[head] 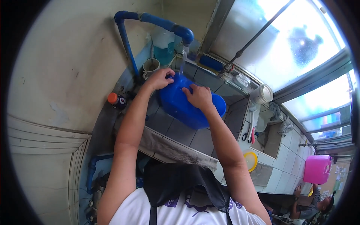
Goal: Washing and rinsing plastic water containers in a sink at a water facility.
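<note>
A blue plastic jug-like container (182, 105) lies tilted in a sink lined with grey tiles (166, 121). Water runs from a blue pipe spout (184, 35) onto its upper end. My left hand (161, 79) grips the container's upper left edge with bent fingers. My right hand (200, 97) rests on its upper right side, thumb and fingers on the plastic; whether it grips is not plain. A second rounded blue piece (218, 104) shows beyond my right wrist; whether it belongs to the container is unclear.
Left of the sink are a mug (151, 65) and an orange-capped bottle (116, 100). Behind stands a jug of teal liquid (163, 47). To the right are scissors (247, 136), a brush (252, 118), a white tub (262, 94) and a yellow-rimmed lid (250, 161). Farther off, a person (312, 201) is beside a pink container (317, 169).
</note>
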Tool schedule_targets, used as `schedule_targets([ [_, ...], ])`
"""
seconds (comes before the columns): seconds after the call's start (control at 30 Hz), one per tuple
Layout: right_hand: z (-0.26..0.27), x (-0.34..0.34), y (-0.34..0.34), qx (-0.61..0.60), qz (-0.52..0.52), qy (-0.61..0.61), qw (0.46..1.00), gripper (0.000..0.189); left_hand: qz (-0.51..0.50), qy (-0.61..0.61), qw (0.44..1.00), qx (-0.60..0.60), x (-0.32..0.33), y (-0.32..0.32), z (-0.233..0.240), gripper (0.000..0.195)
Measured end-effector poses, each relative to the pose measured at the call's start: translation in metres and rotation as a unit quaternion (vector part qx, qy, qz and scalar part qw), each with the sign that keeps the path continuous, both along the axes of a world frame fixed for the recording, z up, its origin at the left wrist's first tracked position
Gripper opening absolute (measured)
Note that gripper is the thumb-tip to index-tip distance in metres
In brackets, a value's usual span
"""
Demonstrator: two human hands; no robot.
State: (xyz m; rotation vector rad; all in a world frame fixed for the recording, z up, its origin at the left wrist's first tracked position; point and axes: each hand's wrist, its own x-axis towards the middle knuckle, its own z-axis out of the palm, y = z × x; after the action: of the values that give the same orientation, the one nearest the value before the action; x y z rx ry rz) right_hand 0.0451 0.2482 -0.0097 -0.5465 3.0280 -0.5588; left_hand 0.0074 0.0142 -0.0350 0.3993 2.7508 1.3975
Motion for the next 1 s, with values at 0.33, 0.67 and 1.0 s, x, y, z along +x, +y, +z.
schedule_targets([
  [0.33,-0.001,0.032,0.044,-0.060,-0.135,-0.002,0.989,0.055,0.065,0.012,0.975,-0.211,-0.005,0.081,0.025,0.055],
  [0.67,0.005,0.079,0.124,-0.511,-0.268,-0.064,0.814,0.045,-0.129,-0.076,0.949,0.276,-0.011,0.096,0.022,0.052],
  [1.0,0.053,0.126,0.158,-0.805,-0.135,-0.013,0.578,0.050,0.261,0.046,0.889,0.373,-0.010,0.094,-0.078,0.071],
])
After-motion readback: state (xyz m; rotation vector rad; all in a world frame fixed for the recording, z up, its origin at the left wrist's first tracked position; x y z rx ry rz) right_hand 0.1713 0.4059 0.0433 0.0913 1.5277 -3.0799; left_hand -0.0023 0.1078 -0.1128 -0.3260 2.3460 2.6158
